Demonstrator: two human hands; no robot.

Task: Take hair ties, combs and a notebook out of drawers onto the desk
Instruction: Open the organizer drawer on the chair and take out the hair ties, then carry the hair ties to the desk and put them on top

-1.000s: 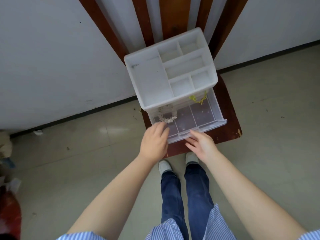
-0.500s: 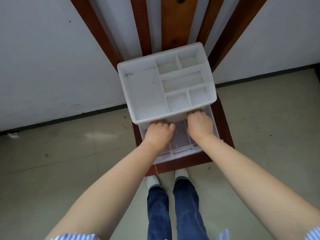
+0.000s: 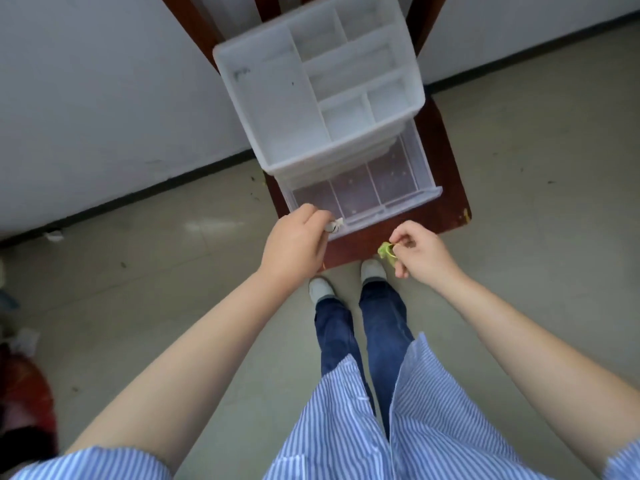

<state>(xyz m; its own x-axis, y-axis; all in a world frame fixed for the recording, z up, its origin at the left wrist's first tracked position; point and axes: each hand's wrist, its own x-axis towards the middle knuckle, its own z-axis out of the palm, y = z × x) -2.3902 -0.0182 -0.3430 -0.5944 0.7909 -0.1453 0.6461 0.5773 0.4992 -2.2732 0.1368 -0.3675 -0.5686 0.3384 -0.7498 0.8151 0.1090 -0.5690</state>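
A white plastic organizer (image 3: 277, 98) with open top compartments stands on a small dark-red wooden desk (image 3: 446, 188). Its clear bottom drawer (image 3: 398, 199) is pulled out and its divided sections look bare. My left hand (image 3: 294, 247) is closed on a whitish hair tie (image 3: 335, 225) at the drawer's front left corner. My right hand (image 3: 422, 251) pinches a yellow-green hair tie (image 3: 386, 251) over the desk's front edge, right of the drawer. No comb or notebook shows.
The desk stands against a white wall with wooden slats behind the organizer. My legs in jeans and white shoes (image 3: 372, 270) are right at the desk's front edge. A red object (image 3: 24, 400) lies on the floor at far left.
Both hands were reaching into the open drawer, one on each hair tie. They have pulled back out toward me, each holding a hair tie, and the drawer is left bare.
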